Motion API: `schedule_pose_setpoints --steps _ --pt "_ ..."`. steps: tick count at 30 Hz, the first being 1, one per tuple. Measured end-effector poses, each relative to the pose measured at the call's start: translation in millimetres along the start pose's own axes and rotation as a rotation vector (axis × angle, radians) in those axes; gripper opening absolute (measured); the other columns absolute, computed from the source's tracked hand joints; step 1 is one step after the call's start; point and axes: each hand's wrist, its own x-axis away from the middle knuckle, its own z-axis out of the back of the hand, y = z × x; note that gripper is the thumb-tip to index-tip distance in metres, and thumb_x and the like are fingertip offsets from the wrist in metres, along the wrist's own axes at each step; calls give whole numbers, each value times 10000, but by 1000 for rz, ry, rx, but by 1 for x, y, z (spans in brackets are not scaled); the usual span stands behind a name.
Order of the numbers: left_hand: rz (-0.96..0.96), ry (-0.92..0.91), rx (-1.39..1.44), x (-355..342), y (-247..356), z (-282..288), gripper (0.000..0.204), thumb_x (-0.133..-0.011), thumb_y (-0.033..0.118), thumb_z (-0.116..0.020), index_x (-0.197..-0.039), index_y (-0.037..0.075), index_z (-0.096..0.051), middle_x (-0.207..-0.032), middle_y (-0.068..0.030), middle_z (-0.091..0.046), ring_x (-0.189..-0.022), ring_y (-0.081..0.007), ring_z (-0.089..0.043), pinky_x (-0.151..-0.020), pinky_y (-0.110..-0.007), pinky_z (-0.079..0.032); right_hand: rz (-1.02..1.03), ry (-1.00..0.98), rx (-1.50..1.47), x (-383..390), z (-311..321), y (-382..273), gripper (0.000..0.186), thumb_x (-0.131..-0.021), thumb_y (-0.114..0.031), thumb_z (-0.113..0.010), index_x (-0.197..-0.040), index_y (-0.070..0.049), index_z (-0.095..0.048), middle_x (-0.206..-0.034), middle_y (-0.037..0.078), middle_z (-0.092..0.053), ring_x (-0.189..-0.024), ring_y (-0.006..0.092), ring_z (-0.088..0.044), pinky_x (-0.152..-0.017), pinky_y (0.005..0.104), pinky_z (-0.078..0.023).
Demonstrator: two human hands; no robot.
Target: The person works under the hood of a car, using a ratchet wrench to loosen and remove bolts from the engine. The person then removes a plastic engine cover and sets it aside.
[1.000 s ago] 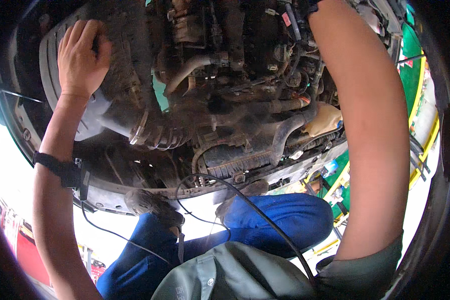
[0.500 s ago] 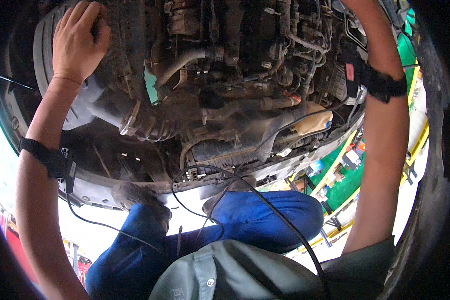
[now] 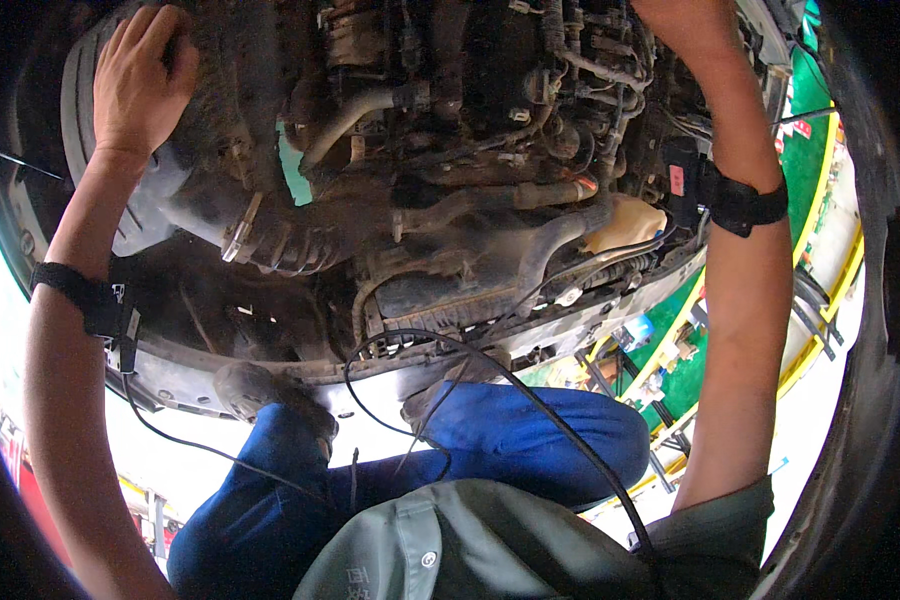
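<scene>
My left hand (image 3: 142,80) lies with its back up on the grey plastic housing (image 3: 85,110) at the far left of the dusty engine bay. Its fingers point away from me, slightly bent, and the thumb stands apart; what lies under the palm is hidden. At the top right, my right hand (image 3: 682,28) reaches over the engine bay beside a bundle of hoses and pipes (image 3: 605,75). The upper edge cuts off its fingers, so I cannot see what they touch. Below the left hand, a ribbed intake hose (image 3: 295,250) joins the housing through a metal clamp (image 3: 242,228).
A cream plastic tank (image 3: 625,225) sits at the right front of the bay. Black cable (image 3: 560,430) loops over the front edge and my blue-trousered legs (image 3: 530,430). Each forearm wears a black strap (image 3: 750,206). Yellow rails (image 3: 820,270) stand on green floor at right.
My right hand and forearm have moved left and a little toward me. The left hand keeps its place on the housing. The whole view has shifted slightly.
</scene>
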Motion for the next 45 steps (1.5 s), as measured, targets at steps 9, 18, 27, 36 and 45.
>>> schedule_pose_setpoints --steps 9,18,27,36,45 --pt "-50 135 -72 -1 3 -3 211 -944 191 -623 -1129 90 -642 -1107 -130 -628 -1092 -373 -597 -953 -470 -484 92 -87 136 19 -24 7 266 -968 -252 -731 -913 -48 -570 -698 107 -565 -606 267 -574 -590 441 -484" --pt "-37 143 -24 -3 10 0 107 -956 162 -598 -1048 107 -611 -1021 -105 -610 -1055 -355 -606 -910 -472 -491 623 -65 141 -26 -52 10 221 -965 -257 -687 -887 -75 -590 -777 130 -611 -765 352 -638 -658 490 -519" --pt "-47 57 -93 3 1 -4 161 -980 181 -595 -1117 107 -636 -1073 -101 -627 -1053 -331 -619 -934 -435 -489 10 -508 198 -16 -99 16 450 -1053 -335 -601 -1419 -76 -556 -1102 154 -720 -1001 361 -689 -784 532 -582" --pt "-44 59 -117 6 -6 -7 200 -976 153 -591 -1160 100 -651 -1121 -106 -639 -1085 -326 -625 -959 -425 -497 -188 -543 7 10 -134 7 587 -1086 -231 -539 -1585 25 -363 -934 177 -702 -744 322 -646 -569 450 -526" --pt "-24 -5 -145 3 0 -3 191 -969 150 -601 -1139 78 -652 -1118 -116 -640 -1096 -332 -623 -969 -423 -495 -114 -203 -227 125 -136 23 655 -987 -236 -657 -1449 141 -384 -805 250 -685 -640 408 -690 -525 538 -567"
